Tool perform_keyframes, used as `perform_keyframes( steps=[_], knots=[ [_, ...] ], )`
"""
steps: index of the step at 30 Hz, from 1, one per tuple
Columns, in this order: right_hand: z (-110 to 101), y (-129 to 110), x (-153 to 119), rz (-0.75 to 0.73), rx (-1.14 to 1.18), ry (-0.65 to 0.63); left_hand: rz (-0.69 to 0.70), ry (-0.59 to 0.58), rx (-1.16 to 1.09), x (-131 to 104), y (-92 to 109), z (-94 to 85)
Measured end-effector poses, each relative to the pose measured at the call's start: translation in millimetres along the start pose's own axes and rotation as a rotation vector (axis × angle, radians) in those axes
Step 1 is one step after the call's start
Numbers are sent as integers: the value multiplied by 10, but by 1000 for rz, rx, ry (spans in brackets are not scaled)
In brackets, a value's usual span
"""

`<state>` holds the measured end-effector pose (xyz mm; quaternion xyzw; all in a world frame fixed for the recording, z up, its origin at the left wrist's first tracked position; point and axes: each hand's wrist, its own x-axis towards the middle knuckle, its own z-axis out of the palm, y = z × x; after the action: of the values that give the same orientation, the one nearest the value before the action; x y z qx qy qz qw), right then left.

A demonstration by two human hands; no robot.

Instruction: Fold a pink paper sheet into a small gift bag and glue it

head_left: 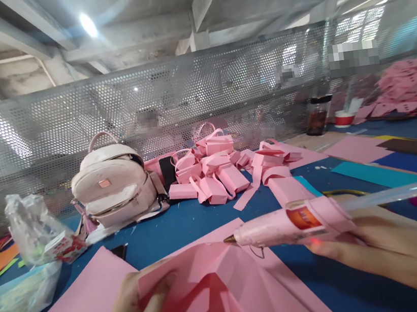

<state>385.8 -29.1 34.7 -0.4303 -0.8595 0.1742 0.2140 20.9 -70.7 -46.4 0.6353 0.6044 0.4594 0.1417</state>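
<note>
My left hand (139,303) pinches the left edge of a folded pink paper piece (244,284) at the bottom centre. In my right hand (390,255) is a pink glue gun (287,225), a clear glue stick (398,194) coming out of its back. The gun's metal tip points left and is at the upper edge of the folded paper; whether it touches is hard to tell. A red light glows near my right fingers. Flat pink sheets (77,301) lie under and beside the folded piece.
Behind are a pale backpack (114,183), a pile of pink paper bags (217,167), a dark-lidded jar (317,117) and a red-and-white cup (344,118). Plastic bags (23,298) lie at the left. Coloured sheets (376,174) are at the right. A perforated metal screen (185,92) stands behind the blue table (157,234).
</note>
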Motion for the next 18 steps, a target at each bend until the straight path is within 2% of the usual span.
perform_keyframes(
  steps=[11, 16, 18],
  knots=[
    [12, 28, -32, 43, -33, 54, 21, -7, -9, 6, -55, 9],
    [11, 52, -67, 61, -18, 16, 28, -15, -11, 22, -64, -2],
    [11, 46, -67, 64, 4, 112, 23, -27, -15, 23, -65, -5]
  ],
)
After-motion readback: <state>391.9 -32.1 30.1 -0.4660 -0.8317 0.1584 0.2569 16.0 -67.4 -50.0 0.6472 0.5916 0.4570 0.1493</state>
